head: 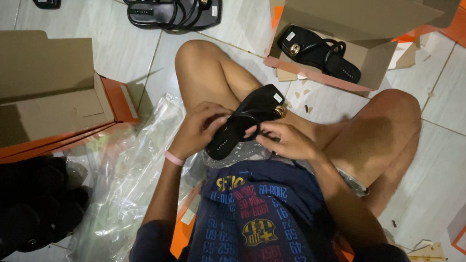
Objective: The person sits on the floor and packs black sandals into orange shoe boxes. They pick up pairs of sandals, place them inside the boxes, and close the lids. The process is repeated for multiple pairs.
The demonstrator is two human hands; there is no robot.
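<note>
Black sandal (246,121) sat in the person's lap, left hand (196,131) and right hand (285,140) with fingers clamped on it, seemingly adjusting its straps; beyond it an open cardboard box (358,16) held another.

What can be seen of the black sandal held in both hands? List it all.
The black flat strappy sandal has a dark insole, thin black straps and a round gold-coloured ornament near the toe end. It looks like smooth leather or a leather-like material, with a small pale sticker at one end. It lies tilted across the person's lap. The left hand grips its lower end; the right hand touches its straps from below.
</note>
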